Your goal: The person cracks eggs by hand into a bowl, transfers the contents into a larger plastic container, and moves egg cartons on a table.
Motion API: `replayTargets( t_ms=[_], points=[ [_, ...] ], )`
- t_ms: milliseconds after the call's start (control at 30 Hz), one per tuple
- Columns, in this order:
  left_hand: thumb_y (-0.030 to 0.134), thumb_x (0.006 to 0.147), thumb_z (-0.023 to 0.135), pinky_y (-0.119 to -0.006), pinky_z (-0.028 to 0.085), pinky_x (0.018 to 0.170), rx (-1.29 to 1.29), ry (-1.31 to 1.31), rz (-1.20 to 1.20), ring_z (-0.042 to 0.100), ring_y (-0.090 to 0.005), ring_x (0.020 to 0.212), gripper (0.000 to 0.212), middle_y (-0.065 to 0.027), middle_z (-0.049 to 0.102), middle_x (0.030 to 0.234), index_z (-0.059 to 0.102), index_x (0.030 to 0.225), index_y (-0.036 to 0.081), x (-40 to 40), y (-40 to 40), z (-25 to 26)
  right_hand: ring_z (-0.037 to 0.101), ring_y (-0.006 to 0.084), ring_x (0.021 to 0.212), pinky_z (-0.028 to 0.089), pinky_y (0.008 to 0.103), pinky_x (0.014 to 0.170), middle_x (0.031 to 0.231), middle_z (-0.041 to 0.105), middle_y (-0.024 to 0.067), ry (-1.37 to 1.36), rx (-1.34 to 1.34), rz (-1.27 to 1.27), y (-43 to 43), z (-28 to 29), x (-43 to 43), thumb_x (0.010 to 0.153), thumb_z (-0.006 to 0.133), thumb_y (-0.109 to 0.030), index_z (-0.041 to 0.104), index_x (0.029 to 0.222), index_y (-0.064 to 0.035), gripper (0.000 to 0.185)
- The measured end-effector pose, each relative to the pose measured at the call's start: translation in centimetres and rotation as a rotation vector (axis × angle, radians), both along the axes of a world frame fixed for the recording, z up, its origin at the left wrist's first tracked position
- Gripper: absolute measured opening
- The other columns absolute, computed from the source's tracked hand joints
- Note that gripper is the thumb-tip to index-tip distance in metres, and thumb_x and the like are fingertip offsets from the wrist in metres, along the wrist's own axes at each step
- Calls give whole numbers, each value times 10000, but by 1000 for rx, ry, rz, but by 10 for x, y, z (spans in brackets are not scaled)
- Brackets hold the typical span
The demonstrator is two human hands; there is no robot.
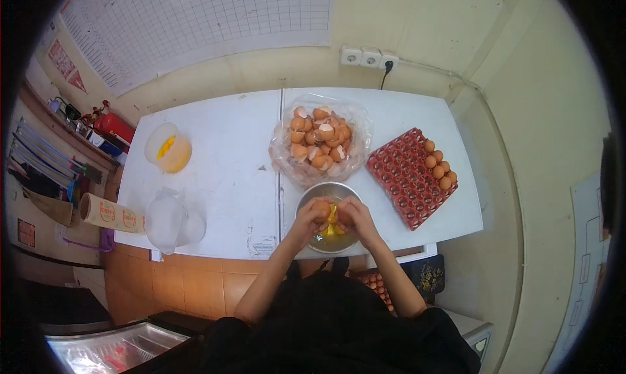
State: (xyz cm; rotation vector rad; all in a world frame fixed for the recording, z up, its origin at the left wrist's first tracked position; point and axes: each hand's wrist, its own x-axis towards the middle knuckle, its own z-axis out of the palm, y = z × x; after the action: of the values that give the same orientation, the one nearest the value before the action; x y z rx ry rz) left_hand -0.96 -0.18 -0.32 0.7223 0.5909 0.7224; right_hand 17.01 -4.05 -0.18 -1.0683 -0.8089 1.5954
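Observation:
Over a metal bowl (318, 245) that holds egg white and yolks, my left hand (309, 220) grips one part of a cracked brown egg (320, 209). My right hand (360, 219) holds the other part of the shell (345, 214), close beside it. Yellow yolk shows between the two parts. Just beyond the bowl, a clear plastic bag (361, 124) lies open, heaped with broken brown eggshells (326, 131). To the right of the bowl sits a red egg tray (398, 178), mostly empty cups, with several whole brown eggs (430, 161) along its right side.
At the table's (234, 178) left stand a translucent container (180, 160) with yolks, a translucent plastic jug (168, 220) and a printed roll (115, 215) reaching past the edge. Power sockets (370, 58) are on the wall behind. More eggs (376, 283) sit below the table's front edge.

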Motion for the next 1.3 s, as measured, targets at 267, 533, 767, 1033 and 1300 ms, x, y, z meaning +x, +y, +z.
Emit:
replayTargets(
  t_ms=[267,533,767,1033,1300],
  points=[
    [186,917,546,-223,386,565,161,335,-64,479,-83,648,309,-41,504,884,377,1149,71,-1,-5,8,655,200,791,514,305,726,858,674,82,-757,423,-4,5,17,0,725,791,-294,634,1012,-67,399],
    [41,856,628,-300,517,839,502,376,44,602,-203,1039,405,-158,587,1175,495,1237,11,3,-5,-22,691,276,768,540,338,713,839,689,147,-928,378,0,2,14,8,670,785,-271,672,983,-54,397],
    [46,848,630,-259,541,794,517,547,163,606,-156,1006,390,-112,625,1166,599,1235,18,17,-10,-35,692,273,720,544,327,686,807,690,148,-959,449,-123,0,-5,4,663,771,-247,693,946,-44,357],
    [41,799,669,-267,517,845,306,510,255,620,-164,952,384,-123,639,1130,643,1181,16,21,-14,-44,690,279,724,542,326,676,807,687,144,-928,504,-169,-1,-17,1,671,769,-249,693,940,-45,346],
    [-7,758,682,-263,491,884,469,447,301,589,-158,1012,460,-94,615,1098,633,1212,46,19,-14,-47,692,309,795,548,350,696,899,688,163,-910,581,-140,-1,-15,4,682,759,-197,652,1008,-23,384]
  ],
)
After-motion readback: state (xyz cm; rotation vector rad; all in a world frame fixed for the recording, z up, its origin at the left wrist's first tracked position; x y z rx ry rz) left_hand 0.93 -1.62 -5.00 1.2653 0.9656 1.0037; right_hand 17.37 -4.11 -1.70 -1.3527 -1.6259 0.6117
